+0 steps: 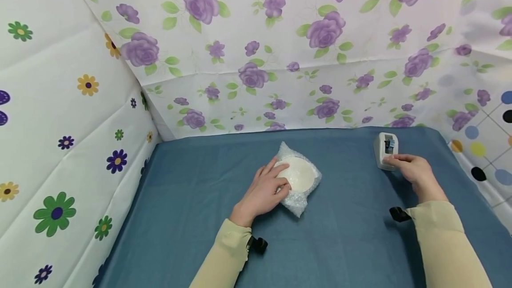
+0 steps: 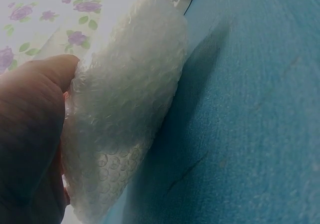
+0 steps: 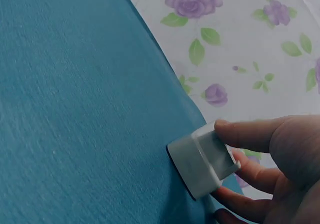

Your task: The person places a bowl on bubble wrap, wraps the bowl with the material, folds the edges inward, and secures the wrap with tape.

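Observation:
A white bowl (image 1: 301, 174) sits on the dark blue cloth, wrapped around the outside in clear bubble wrap (image 2: 127, 73) with its inside bare. My left hand (image 1: 264, 188) holds it at the left rim, thumb bent and fingers reaching over the edge; the left wrist view hides the fingertips behind the wrap. Far to the right stands a small white tape dispenser (image 1: 386, 151), dark blue at its top end. My right hand (image 1: 416, 170) grips its near end. In the right wrist view, the thumb lies along one edge of the dispenser (image 3: 192, 166), fingers along the other.
The blue cloth (image 1: 192, 199) covers the table. Behind it hangs a sheet with purple roses (image 1: 252, 74), and a flower-print sheet (image 1: 60, 101) closes off the left side. At the right edge is a dotted sheet (image 1: 490, 154).

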### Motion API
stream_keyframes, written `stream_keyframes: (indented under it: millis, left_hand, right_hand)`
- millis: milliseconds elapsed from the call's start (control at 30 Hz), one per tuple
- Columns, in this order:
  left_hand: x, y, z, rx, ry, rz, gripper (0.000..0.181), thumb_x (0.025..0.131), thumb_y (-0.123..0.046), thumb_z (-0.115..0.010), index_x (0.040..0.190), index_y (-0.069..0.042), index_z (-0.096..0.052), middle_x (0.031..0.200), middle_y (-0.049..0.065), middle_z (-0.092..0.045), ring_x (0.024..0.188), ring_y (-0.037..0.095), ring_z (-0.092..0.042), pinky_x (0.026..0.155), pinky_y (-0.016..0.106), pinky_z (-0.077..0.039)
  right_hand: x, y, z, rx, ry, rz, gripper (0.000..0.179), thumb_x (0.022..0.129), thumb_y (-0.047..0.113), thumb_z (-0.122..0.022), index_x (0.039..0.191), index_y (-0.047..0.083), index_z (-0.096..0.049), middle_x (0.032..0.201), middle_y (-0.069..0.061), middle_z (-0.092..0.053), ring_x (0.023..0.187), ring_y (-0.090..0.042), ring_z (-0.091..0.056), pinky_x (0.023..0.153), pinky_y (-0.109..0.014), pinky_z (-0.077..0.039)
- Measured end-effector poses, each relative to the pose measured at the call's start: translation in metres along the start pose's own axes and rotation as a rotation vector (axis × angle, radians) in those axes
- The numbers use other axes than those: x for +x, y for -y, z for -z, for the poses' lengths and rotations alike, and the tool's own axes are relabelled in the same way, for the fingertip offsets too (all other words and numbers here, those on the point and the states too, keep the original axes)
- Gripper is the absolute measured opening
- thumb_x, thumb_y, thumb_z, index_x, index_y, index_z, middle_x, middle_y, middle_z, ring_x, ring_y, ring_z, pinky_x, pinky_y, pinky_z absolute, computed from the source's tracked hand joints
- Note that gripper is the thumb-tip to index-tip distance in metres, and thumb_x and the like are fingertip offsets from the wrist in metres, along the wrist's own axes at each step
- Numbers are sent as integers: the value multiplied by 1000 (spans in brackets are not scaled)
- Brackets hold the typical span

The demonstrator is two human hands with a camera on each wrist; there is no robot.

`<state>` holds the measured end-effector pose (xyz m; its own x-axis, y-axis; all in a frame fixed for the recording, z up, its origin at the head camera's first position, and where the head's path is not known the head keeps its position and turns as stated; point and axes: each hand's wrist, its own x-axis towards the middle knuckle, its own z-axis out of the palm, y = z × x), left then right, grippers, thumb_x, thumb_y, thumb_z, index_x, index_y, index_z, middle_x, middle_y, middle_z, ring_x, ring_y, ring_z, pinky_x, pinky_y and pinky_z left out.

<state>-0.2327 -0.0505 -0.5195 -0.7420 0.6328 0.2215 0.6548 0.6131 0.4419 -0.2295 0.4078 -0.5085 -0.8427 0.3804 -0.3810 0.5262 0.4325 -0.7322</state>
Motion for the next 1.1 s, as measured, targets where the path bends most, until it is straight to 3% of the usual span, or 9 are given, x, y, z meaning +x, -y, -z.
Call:
stream_keyframes:
  millis: [100, 233, 333, 467, 600, 733, 833, 933, 1100]
  left_hand:
    - [0, 0, 0, -2, -4, -1, 40, 116, -30, -46, 93, -26, -79, 166, 3, -47, 164, 34, -16, 126, 62, -21]
    - [-1, -1, 0, -3, -10, -7, 41, 116, -29, -46, 93, -26, -79, 165, 4, -47, 164, 35, -16, 126, 63, -21]
    - [-1, -1, -1, -3, -11, -6, 41, 115, -30, -46, 93, -25, -79, 165, 4, -47, 164, 34, -15, 126, 63, -21]
    - [-1, 0, -1, -4, -8, -4, 40, 115, -29, -46, 94, -25, -79, 166, 3, -47, 164, 34, -15, 126, 64, -21]
    - [-1, 0, 0, -1, -9, -6, 40, 115, -29, -47, 94, -25, -80, 165, 3, -47, 164, 34, -15, 126, 63, -22]
    - [-1, -1, -2, -1, -14, -10, 40, 115, -29, -47, 94, -24, -80, 165, 4, -48, 164, 35, -15, 126, 63, -23]
    - [0, -1, -2, -5, -9, -8, 40, 115, -28, -46, 93, -24, -80, 165, 5, -48, 164, 35, -15, 126, 63, -22]
    - [0, -1, -2, -10, -3, -2, 41, 116, -28, -45, 93, -23, -79, 165, 5, -47, 164, 34, -14, 126, 63, -21]
    - [0, -2, -1, -10, 1, 0, 42, 116, -27, -45, 92, -23, -79, 166, 5, -47, 164, 35, -14, 126, 63, -22]
  right_hand:
    - [-3, 6, -3, -36, -54, -12, 81, 104, 56, -63, 155, -5, -49, 161, -38, -34, 135, -52, -43, 109, -69, -41]
    - [-9, 15, -6, -206, -143, 19, 70, 104, 54, -64, 144, -4, -61, 145, -36, -51, 119, -49, -54, 93, -62, -53]
    - [-12, 21, -6, -326, -183, 57, 63, 104, 52, -65, 135, -3, -67, 135, -34, -59, 111, -49, -58, 79, -58, -55]
    - [-16, 26, -8, -357, -216, 72, 60, 103, 46, -69, 135, -4, -63, 131, -33, -58, 107, -49, -57, 72, -55, -53]
    - [-17, 27, -12, -309, -242, 91, 62, 103, 45, -66, 139, -5, -59, 133, -35, -54, 109, -49, -55, 74, -57, -54]
    - [-21, 21, -15, -185, -220, 83, 72, 110, 54, -45, 149, -6, -54, 145, -36, -50, 121, -51, -54, 88, -62, -53]
    - [-23, 15, -13, -60, -167, 40, 82, 111, 58, -31, 161, -7, -40, 156, -37, -41, 136, -54, -47, 103, -67, -47]
    - [-23, 9, -11, 59, -110, 13, 83, 111, 56, -30, 165, -7, -30, 164, -37, -32, 143, -51, -41, 108, -66, -45]
    - [-21, 3, -11, 151, -89, -2, 75, 113, 49, -37, 162, -6, -38, 158, -31, -44, 133, -38, -47, 104, -55, -49]
